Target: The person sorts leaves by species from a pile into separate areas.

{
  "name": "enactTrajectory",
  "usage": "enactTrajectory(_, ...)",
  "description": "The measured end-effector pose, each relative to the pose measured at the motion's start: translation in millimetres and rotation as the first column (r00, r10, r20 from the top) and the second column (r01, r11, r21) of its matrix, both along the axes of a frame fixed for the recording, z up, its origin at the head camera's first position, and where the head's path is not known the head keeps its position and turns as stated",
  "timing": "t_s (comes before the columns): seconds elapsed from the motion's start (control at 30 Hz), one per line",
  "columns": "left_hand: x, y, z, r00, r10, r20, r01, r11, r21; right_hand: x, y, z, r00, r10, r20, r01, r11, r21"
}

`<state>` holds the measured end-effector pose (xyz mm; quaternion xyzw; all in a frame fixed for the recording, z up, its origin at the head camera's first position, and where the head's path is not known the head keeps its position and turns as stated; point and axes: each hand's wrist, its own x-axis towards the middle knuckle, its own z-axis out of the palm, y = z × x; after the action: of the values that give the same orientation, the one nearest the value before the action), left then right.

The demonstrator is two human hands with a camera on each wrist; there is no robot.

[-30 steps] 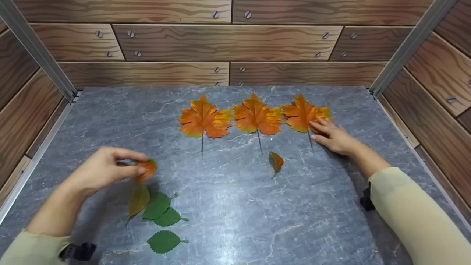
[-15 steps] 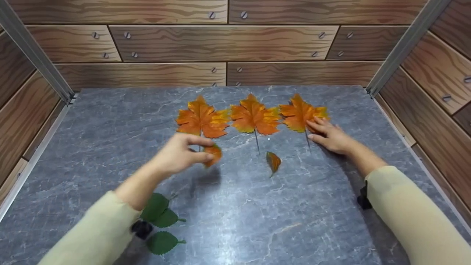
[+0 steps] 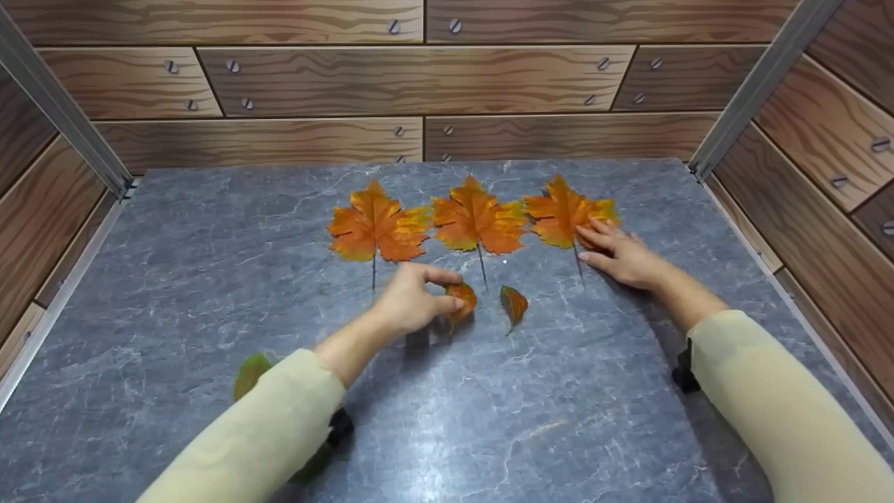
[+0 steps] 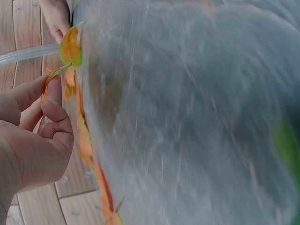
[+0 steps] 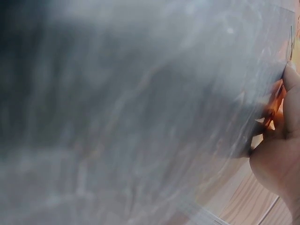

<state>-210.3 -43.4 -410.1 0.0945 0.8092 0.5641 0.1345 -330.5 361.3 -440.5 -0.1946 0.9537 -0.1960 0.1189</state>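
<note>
My left hand [image 3: 412, 300] pinches a small orange leaf [image 3: 462, 300] between thumb and fingers, over the middle of the table. Just right of it lies a small orange-green leaf [image 3: 515, 305], curled at its edge. In the left wrist view the pinched leaf [image 4: 47, 85] is seen edge-on, its green stem pointing at the other small leaf [image 4: 70, 46]. My right hand [image 3: 621, 255] rests with extended fingers on the right maple leaf [image 3: 559, 213]. Two more orange maple leaves, a middle one [image 3: 478, 216] and a left one [image 3: 376, 223], complete the row, stems toward me.
A yellow-green leaf [image 3: 250, 375] and a dark green leaf [image 3: 312, 467] show partly from behind my left sleeve [image 3: 258, 426]. Wood-patterned panels [image 3: 419, 80] and metal posts [image 3: 66, 105] enclose the grey marbled tabletop [image 3: 559, 440].
My left hand has carried the small orange leaf from the left side rightward to beside the other small leaf. Its sleeve now covers most of the green leaves. My right hand stays on the maple leaf.
</note>
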Motion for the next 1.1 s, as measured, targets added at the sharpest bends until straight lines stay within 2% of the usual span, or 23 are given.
enactTrajectory(0.23,-2.9,18.7,-9.1,1.000,0.012,0.015,-0.013,1.000,0.020,0.1,-1,1.4,1.000,0.000,0.001,0.000,1.000,-0.005)
enactTrajectory(0.57,-3.2,23.5,-20.3,0.997,0.040,0.070,-0.041,0.999,0.023,1.0,-1,1.0,1.000,-0.001,-0.003,0.001,1.000,-0.004)
enactTrajectory(0.97,-1.1,22.5,-22.6,0.996,0.067,0.067,-0.066,0.998,-0.021,0.6,-1,0.8,1.000,0.002,-0.008,-0.002,0.999,-0.037)
enactTrajectory(1.1,-0.8,22.9,-21.5,0.993,0.070,0.090,-0.070,0.998,-0.005,-0.1,-1,-0.2,1.000,0.004,-0.011,-0.004,1.000,-0.031)
